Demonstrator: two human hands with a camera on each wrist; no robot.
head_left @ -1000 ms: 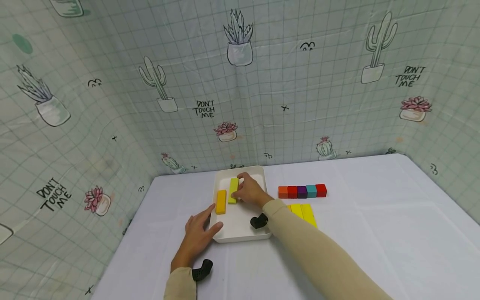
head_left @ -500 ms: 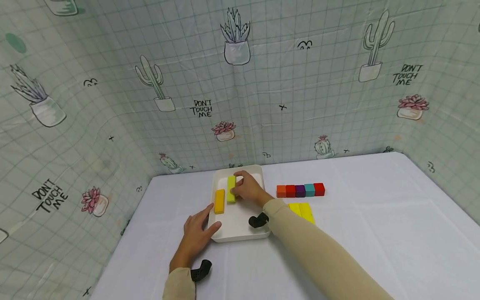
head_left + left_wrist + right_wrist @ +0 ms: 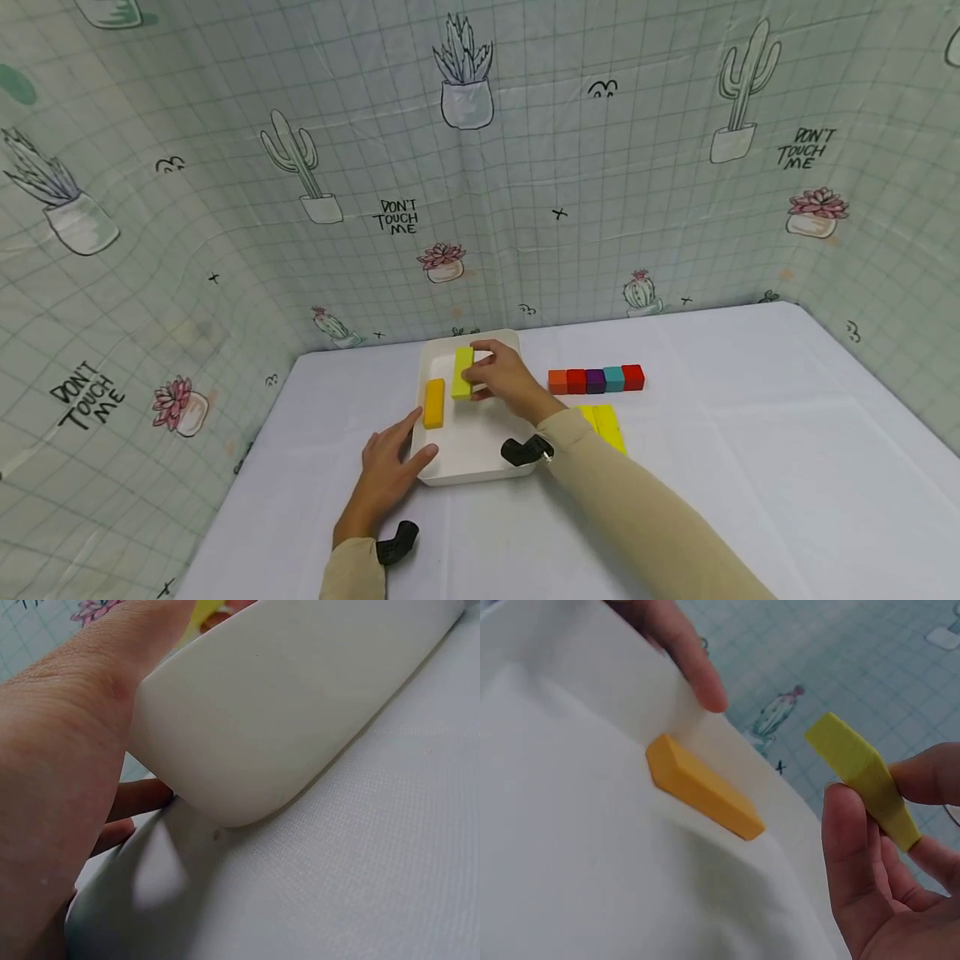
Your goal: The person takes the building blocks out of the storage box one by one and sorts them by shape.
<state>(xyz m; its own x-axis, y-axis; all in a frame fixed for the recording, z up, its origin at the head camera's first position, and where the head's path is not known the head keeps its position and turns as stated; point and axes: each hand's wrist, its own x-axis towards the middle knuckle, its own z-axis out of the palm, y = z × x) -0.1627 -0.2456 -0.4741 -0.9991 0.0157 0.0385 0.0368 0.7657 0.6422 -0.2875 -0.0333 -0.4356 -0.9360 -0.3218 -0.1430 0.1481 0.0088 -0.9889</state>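
Observation:
My right hand [image 3: 504, 379] pinches a yellow-green rectangular block [image 3: 462, 372] between thumb and fingers, over the far part of a white tray [image 3: 480, 482]. In the right wrist view, the block [image 3: 866, 774] is tilted and stands clear of the tray floor. An orange-yellow block [image 3: 434, 403] lies in the tray along its left wall. At the tray's near left side is my left hand [image 3: 386, 467], its fingers extended and its thumb spread along the rim. The left wrist view shows that hand [image 3: 67, 750] close against the tray's outer wall [image 3: 247, 712].
To the right of the tray, a row of small cubes [image 3: 596, 381] in orange, red, purple and teal sits on the white tablecloth [image 3: 750, 433]. Yellow blocks [image 3: 606, 423] lie nearer, partly behind my right sleeve [image 3: 637, 492]. A patterned cloth [image 3: 510, 183] hangs behind the table.
My right hand has lifted the yellow-green block up from the tray floor. The left hand and the orange-yellow block keep their places by the tray; the head view has shifted slightly.

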